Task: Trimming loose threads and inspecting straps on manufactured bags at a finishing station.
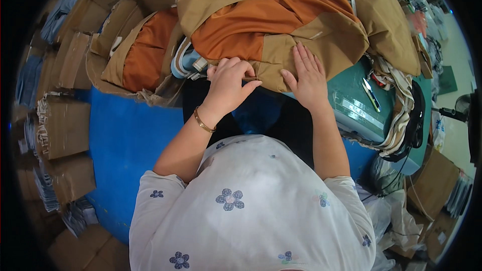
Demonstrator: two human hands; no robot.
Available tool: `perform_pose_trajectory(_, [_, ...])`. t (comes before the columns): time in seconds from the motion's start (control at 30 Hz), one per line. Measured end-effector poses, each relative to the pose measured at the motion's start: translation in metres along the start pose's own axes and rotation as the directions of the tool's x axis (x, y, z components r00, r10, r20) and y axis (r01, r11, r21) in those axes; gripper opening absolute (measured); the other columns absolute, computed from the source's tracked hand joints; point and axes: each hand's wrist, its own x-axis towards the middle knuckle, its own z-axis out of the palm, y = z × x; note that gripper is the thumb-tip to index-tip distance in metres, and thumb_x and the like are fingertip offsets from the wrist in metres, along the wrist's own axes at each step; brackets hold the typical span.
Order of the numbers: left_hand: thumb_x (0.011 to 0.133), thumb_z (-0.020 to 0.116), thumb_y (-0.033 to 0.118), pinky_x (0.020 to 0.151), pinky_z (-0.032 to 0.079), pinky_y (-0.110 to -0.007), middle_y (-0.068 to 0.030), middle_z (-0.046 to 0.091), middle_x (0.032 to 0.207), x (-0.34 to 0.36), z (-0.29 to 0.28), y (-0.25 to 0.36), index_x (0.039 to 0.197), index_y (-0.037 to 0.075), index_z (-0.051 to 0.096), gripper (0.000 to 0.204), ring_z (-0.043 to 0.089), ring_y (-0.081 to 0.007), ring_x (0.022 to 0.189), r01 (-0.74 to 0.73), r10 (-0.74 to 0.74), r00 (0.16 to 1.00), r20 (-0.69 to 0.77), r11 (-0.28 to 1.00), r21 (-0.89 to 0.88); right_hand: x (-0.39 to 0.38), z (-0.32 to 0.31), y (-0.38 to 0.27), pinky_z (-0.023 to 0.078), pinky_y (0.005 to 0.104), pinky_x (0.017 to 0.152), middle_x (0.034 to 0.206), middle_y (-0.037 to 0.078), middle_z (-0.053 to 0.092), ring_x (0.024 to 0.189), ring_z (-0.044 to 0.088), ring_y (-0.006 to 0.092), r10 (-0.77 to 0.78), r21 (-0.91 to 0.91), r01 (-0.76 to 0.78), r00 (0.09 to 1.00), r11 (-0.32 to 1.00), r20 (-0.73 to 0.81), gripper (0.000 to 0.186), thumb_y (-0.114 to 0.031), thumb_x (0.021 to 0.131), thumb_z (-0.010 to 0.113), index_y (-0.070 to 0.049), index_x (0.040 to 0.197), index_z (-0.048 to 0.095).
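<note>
Cardboard carton (123, 17): upper left of the frame, mouth open, with a tan-and-orange bundle (148, 52) tucked inside, perhaps to keep it together.
Tan-and-orange fabric (281, 17): heaped across the top centre, its near edge drawn toward the wearer, likely so 2 hands can get at it.
Left hand (228, 83): near the centre, fingers curled at that near edge, thumb close by; I cannot tell whether this grip pinches cloth or something slim.
Right hand (309, 78): right of centre, palm down, thumb spread from the fingers; this grip clasps nothing and seems to steady the fabric.
Pointed tool (371, 95): centre right, on the bench (346, 88), probably set within reach.
Pale straps (401, 125): far right, bunched near the bench's edge.
</note>
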Motion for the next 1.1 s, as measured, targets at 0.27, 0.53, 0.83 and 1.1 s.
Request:
perform_pose_trajectory(0.27, [0.075, 0.071, 0.01, 0.065, 0.044, -0.029, -0.0055, 0.058, 0.081, -0.008, 0.006, -0.025, 0.083, 0.004, 0.058, 0.016, 0.057, -0.0242, 0.069, 0.029, -0.086, 0.993, -0.077, 0.827, -0.561, -0.002, -0.004, 0.001, 0.028, 0.0402, 0.109, 0.142, 0.013, 0.042, 0.131, 0.039, 0.0267, -0.008, 0.032, 0.009, 1.0, 0.999, -0.016, 0.066, -0.048, 0.089, 0.052, -0.002, 0.135, 0.043])
perform_pose_trajectory(0.53, [0.07, 0.076, 0.02, 0.083, 0.03, -0.037, -0.0021, 0.057, 0.094, -0.018, 0.014, 0.0, 0.088, 0.011, 0.059, 0.026, 0.051, -0.0216, 0.094, -0.047, 0.05, 0.988, -0.148, 0.999, 0.025, -0.005, -0.022, -0.022, 0.045, 0.0406, 0.084, 0.103, 0.011, 0.062, 0.098, 0.058, 0.0283, 0.15, 0.218, -0.102, 0.965, 0.971, -0.216, 0.035, -0.031, 0.082, 0.066, -0.006, 0.107, 0.064])
perform_pose_trajectory(0.83, [0.069, 0.07, 0.013, 0.077, 0.032, -0.037, -0.0012, 0.052, 0.074, 0.017, -0.015, 0.018, 0.074, 0.012, 0.055, 0.016, 0.051, -0.0229, 0.08, -0.198, 0.242, 0.916, -0.321, 0.967, 0.163, 0.014, -0.017, -0.054, 0.05, 0.0343, 0.061, 0.076, 0.01, 0.062, 0.068, 0.063, 0.025, 0.269, 0.409, -0.226, 0.962, 0.884, -0.051, 0.028, -0.03, 0.089, 0.062, -0.002, 0.092, 0.059])
perform_pose_trajectory(1.1, [0.074, 0.066, 0.013, 0.076, 0.034, -0.037, -0.0026, 0.055, 0.079, 0.037, -0.027, 0.058, 0.083, 0.011, 0.06, 0.011, 0.053, -0.0238, 0.08, -0.255, 0.335, 0.886, -0.321, 0.93, 0.266, 0.027, -0.009, -0.035, 0.045, 0.0267, 0.059, 0.075, 0.004, 0.059, 0.066, 0.055, 0.0109, 0.52, 0.954, -0.21, 0.803, -0.213, 0.293, 0.021, -0.023, 0.097, 0.051, -0.002, 0.093, 0.054])
